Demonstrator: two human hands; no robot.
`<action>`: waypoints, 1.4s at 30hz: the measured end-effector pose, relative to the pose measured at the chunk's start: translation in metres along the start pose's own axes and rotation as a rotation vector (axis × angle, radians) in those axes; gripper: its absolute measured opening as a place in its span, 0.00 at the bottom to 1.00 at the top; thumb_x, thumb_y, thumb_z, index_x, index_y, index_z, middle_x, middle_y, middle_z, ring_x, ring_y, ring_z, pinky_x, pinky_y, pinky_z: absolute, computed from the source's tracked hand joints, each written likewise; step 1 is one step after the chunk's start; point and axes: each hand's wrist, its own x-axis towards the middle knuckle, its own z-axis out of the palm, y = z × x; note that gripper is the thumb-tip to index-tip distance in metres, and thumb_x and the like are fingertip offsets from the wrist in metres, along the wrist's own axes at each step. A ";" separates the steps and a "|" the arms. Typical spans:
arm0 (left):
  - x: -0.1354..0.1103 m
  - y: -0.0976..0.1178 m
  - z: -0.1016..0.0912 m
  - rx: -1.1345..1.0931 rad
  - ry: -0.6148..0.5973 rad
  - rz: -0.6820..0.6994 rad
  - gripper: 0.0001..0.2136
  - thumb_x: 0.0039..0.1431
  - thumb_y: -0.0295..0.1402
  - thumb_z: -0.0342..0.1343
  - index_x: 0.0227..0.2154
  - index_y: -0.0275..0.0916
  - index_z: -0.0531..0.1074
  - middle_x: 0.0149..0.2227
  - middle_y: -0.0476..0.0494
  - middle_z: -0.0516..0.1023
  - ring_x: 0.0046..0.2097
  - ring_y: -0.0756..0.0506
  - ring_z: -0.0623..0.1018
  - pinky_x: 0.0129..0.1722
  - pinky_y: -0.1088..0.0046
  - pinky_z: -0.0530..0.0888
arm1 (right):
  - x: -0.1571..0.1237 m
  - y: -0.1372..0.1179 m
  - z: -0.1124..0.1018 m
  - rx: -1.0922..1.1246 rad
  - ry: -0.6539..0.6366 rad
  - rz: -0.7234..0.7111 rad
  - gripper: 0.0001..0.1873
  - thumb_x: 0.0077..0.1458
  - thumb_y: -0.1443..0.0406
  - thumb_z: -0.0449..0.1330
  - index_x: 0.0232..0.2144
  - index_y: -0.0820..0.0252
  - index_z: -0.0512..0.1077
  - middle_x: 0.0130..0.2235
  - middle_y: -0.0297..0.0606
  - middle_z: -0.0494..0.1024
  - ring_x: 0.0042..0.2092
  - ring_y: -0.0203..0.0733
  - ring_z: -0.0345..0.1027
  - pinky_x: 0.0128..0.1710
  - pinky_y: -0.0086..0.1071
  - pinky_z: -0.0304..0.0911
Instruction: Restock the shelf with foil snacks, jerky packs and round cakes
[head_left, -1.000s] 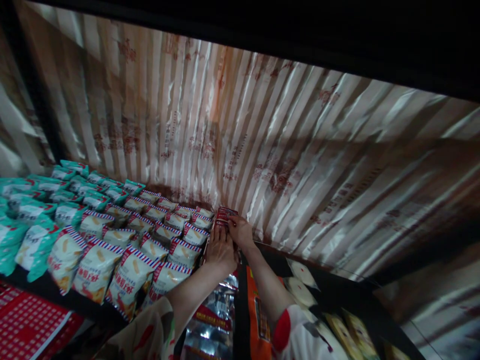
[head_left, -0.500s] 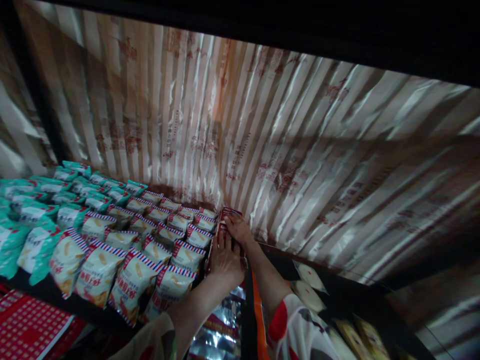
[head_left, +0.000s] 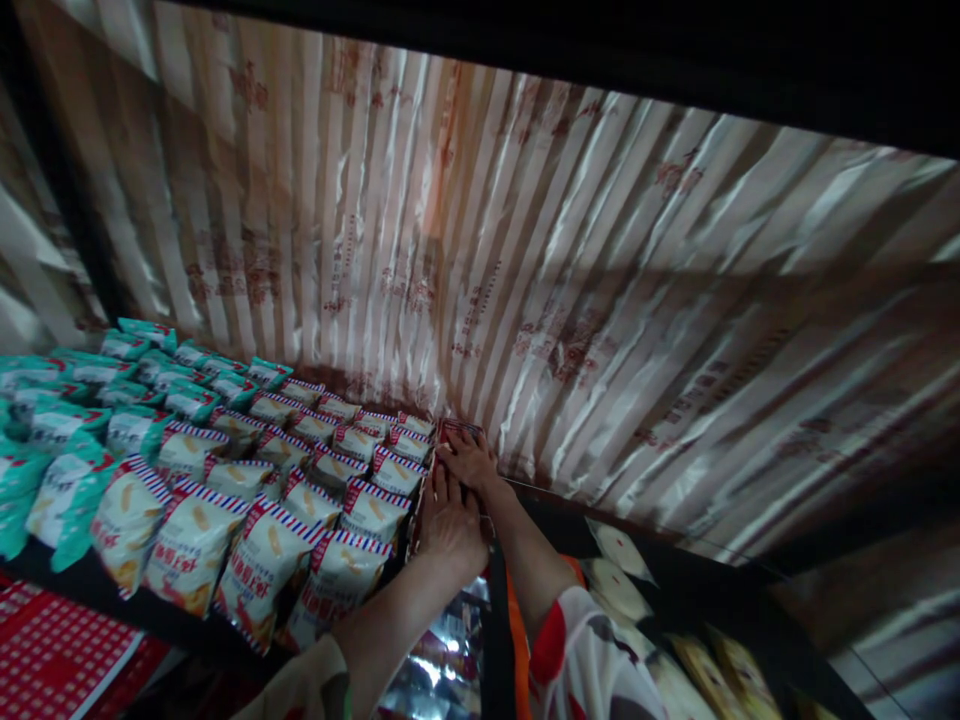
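Toward the back of the shelf, my left hand (head_left: 452, 532) lies with its fingers stretched forward over a row of dark red packages (head_left: 453, 428). Just beyond it, my right hand (head_left: 470, 463) rests on the same row, fingers spread and palm down. Both hands touch the packages from above, and they cover most of them. White snack bags with striped tops (head_left: 375, 510) stand close on the left of my hands. Shiny silver packets (head_left: 450, 645) lie below my left wrist, partly hidden by the forearm.
Teal bags (head_left: 71, 490) fill the far left. An orange strip (head_left: 517, 640) runs beside my right forearm. Pale round packs (head_left: 619, 590) and yellowish packs (head_left: 705, 670) lie to the right. Printed plastic sheeting (head_left: 600, 300) hangs behind, under a dark beam (head_left: 675, 60).
My right hand has shifted slightly, its fingers now spread wider across the dark red packages. My left hand stays nearly in place. The view has moved a little.
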 end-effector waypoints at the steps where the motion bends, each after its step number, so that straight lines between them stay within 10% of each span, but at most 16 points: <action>1: -0.001 0.000 0.000 -0.006 -0.003 -0.007 0.26 0.59 0.40 0.43 0.57 0.31 0.61 0.62 0.31 0.57 0.63 0.32 0.53 0.60 0.51 0.49 | 0.000 -0.001 0.000 0.008 -0.011 0.003 0.29 0.59 0.48 0.39 0.61 0.45 0.51 0.64 0.33 0.52 0.65 0.50 0.36 0.60 0.52 0.32; 42: -0.006 -0.003 0.009 0.063 -0.016 0.027 0.25 0.57 0.37 0.47 0.55 0.27 0.62 0.60 0.24 0.56 0.62 0.29 0.54 0.59 0.47 0.48 | -0.013 -0.005 0.005 -0.039 -0.055 -0.022 0.19 0.59 0.55 0.47 0.53 0.36 0.62 0.64 0.26 0.54 0.65 0.52 0.32 0.58 0.57 0.28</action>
